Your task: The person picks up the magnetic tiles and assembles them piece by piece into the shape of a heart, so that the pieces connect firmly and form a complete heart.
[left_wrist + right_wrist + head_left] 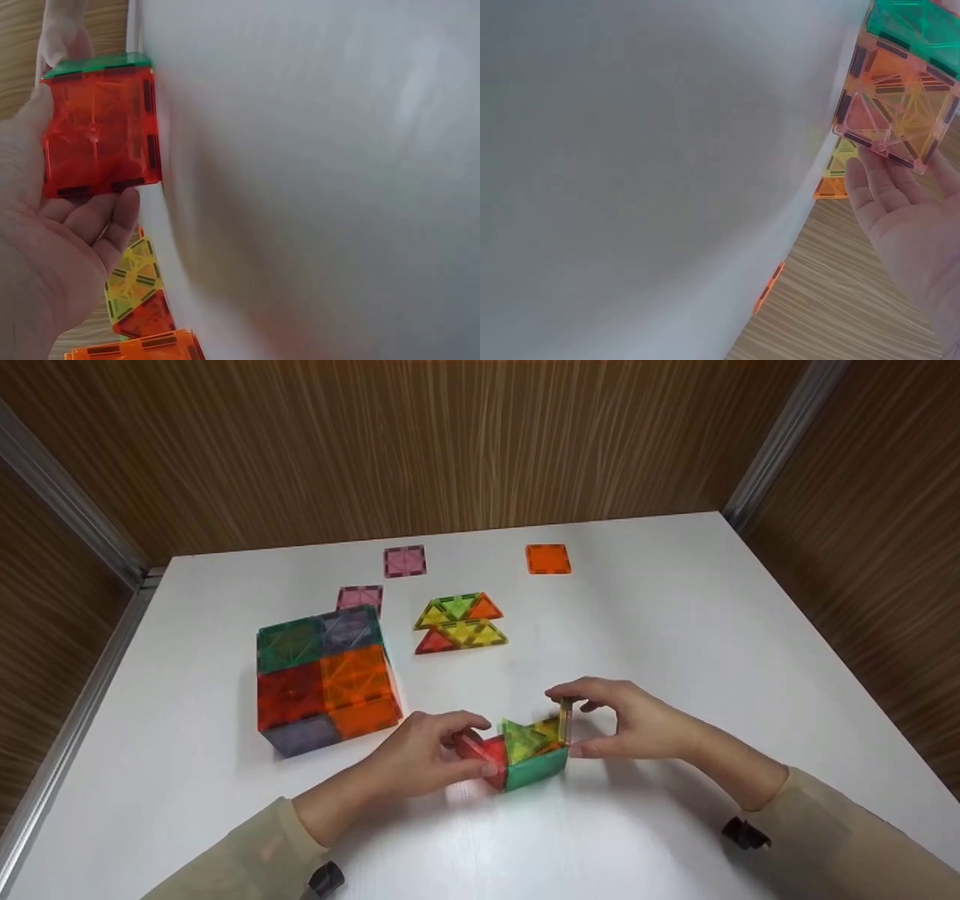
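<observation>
Small box (536, 769) of see-through tiles stands on the white table (675, 622), at its near side, between my two hands. My left hand (420, 754) grips the box at its left end, thumb on the near edge of the red tile (97, 135) and fingers curled at the far edge. My right hand (637, 720) pinches the clear pinkish tile (896, 109) at the right end, upright, thumb on its near edge and fingers at its far edge. Green tile (536, 770) forms the near long wall, meeting the red one at a corner. A yellow-green triangle (525, 741) lies tilted over the top, with yellow and orange pieces showing beside it; that area is partly blurred, so I cannot tell how they join. To the left, apart from the small box, stands a larger box (292, 697) with green, purple, red and orange squares on top. Behind my hands, two rows of triangles (461, 624) lie flat: yellow, green and orange at the back, red and two yellow in front. Further back, one pink square (405, 561) and one orange square (548, 559) lie well apart; a second pink square (360, 597) shows partly behind the larger box. Wood-grain panels (450, 450) enclose the table at back and sides.
</observation>
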`<state>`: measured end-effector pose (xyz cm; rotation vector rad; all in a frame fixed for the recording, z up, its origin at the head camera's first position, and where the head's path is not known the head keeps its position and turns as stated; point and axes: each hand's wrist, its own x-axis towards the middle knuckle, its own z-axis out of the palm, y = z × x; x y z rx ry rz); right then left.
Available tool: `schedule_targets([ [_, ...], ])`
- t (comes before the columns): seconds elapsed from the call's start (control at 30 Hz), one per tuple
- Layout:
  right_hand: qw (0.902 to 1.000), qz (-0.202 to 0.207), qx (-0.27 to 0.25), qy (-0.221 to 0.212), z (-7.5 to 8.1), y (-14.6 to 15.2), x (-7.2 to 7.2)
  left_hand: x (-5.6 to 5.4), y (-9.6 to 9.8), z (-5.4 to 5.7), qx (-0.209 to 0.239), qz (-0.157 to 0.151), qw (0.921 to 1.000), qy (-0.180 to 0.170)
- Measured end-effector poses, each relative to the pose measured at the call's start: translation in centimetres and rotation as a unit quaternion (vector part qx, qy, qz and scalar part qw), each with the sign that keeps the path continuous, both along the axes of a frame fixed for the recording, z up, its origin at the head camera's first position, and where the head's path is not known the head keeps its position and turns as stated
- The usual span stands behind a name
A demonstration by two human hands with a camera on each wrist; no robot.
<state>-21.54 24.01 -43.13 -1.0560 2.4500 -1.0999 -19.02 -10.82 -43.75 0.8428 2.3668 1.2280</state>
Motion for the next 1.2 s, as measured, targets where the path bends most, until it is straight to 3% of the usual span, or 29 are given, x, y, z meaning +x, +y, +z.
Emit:
schedule_targets([
  [0.23, 0.9998, 0.015, -0.010, -0.001, 0.0, -0.3, 0.0, -1.1, 0.6, 0.2, 0.028, -0.024, 0.9992, -0.015],
  [0.43, 0.9997, 0.018, -0.016, 0.001, -0.2, -0.2, -0.1, -3.0, 1.4, -0.6, 0.042, -0.025, 0.9988, 0.000],
  [0.6, 0.9999, 0.011, -0.012, -0.001, -0.2, -0.2, 0.0, -4.7, 1.6, -0.6, 0.042, -0.029, 0.9983, -0.026],
  [0.8, 0.9998, 0.011, -0.014, -0.001, -0.1, -0.2, 0.0, -5.8, 2.3, -0.4, -0.030, -0.058, 0.9976, -0.024],
  [0.97, 0.9997, 0.015, -0.019, -0.007, -0.2, -0.3, 0.0, -6.3, 3.3, -0.5, -0.104, -0.095, 0.9900, 0.005],
  [1.1, 0.9996, 0.015, -0.022, -0.012, -0.1, -0.3, 0.0, -6.4, 3.7, -1.1, -0.095, -0.097, 0.9898, 0.043],
  [1.2, 0.9996, 0.012, -0.021, -0.012, -0.1, -0.3, 0.0, -6.3, 3.8, -1.3, -0.083, -0.091, 0.9912, 0.048],
])
